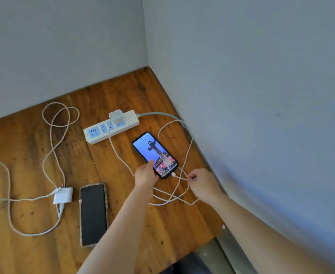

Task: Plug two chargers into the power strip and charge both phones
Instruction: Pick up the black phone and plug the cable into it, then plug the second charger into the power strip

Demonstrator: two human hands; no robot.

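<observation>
A white power strip [95, 133] lies on the wooden table [44, 252], with one white charger [116, 116] plugged into it. That charger's white cable [189, 149] loops to a lit phone [158, 151], and its plug sits in the phone's bottom port. My left hand [145, 174] grips the lit phone's lower edge, thumb on the screen. My right hand [204, 182] pinches the cable just right of the phone. A second white charger [63, 195] lies unplugged at left with its braided cable [53, 139]. A dark phone [93, 214] lies face up beside it.
Grey walls [261, 95] meet in a corner behind and right of the table. The table's right edge runs along the wall. The power strip's grey cord [162, 115] leads right toward the wall. A dark object [190, 264] shows below the table's near edge.
</observation>
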